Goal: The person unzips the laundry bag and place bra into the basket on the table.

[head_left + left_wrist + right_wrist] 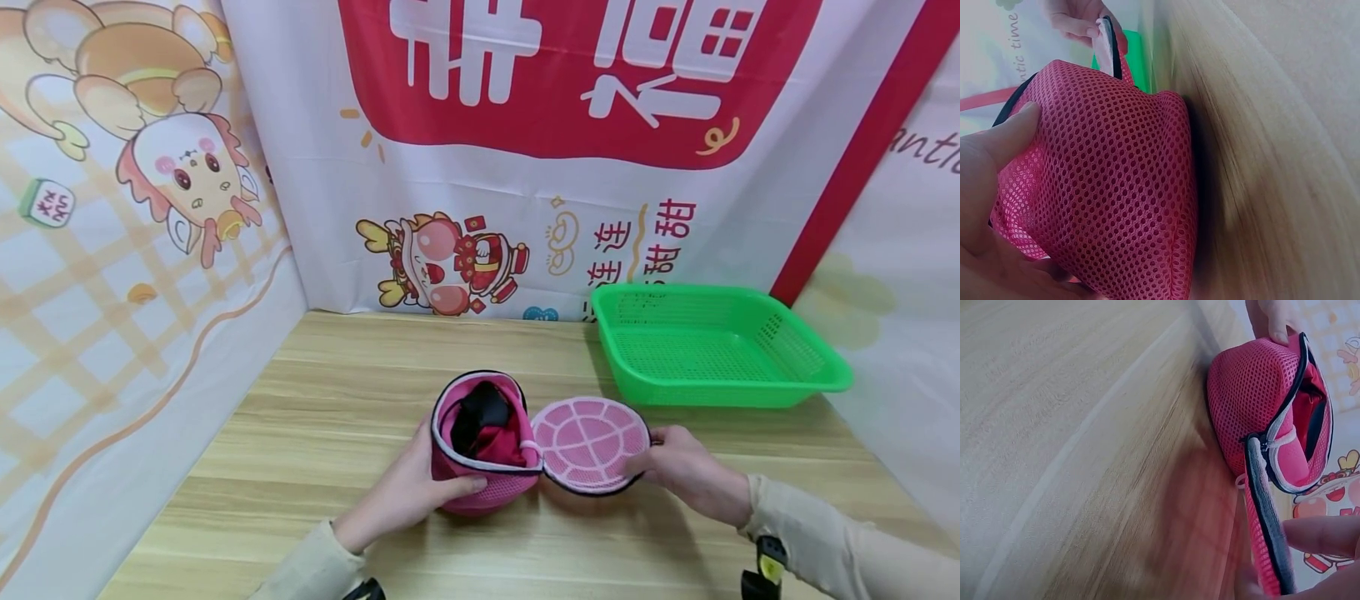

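A pink mesh laundry bag (487, 492) with black zip edging stands on the table, its round lid (588, 446) folded out to the right. Dark red and black fabric (501, 442) lies inside the opening. My left hand (420, 483) grips the bag's near left side, the thumb across the mesh; in the left wrist view the mesh wall (1110, 175) bulges beside that thumb. My right hand (686, 467) pinches the lid's right edge. From the right wrist, the lid's zip edge (1266, 519) shows between thumb and fingers.
A green plastic basket (720, 392) stands at the back right of the wooden table (360, 367). Printed cloth (315, 183) hangs behind the table and along its sides.
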A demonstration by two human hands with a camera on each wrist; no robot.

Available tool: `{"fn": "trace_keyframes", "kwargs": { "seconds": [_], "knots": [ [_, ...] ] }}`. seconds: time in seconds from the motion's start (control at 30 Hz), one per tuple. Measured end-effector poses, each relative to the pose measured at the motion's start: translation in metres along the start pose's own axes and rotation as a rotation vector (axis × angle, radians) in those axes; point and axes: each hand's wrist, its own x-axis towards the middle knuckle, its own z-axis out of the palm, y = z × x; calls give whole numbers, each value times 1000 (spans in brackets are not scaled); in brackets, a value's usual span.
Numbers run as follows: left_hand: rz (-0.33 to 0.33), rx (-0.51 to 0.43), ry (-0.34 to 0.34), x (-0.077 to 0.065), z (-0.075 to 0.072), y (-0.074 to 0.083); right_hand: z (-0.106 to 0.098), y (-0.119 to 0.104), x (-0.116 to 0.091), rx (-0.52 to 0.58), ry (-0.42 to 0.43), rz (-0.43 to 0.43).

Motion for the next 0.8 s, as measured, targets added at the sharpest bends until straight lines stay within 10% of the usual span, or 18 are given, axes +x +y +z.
{"fn": "trace_keyframes", "kwargs": {
  "seconds": [0.37,0.6,0.8],
  "knots": [
    [-26,-12,-14,-3,-8,5,-8,-10,-6,-241,66,-9],
    [-131,6,39,-4,-24,12,1,-17,-9,-365,84,-159],
    [-95,-102,75,-2,-26,14,12,-26,-7,-381,31,-355]
  ]
}}
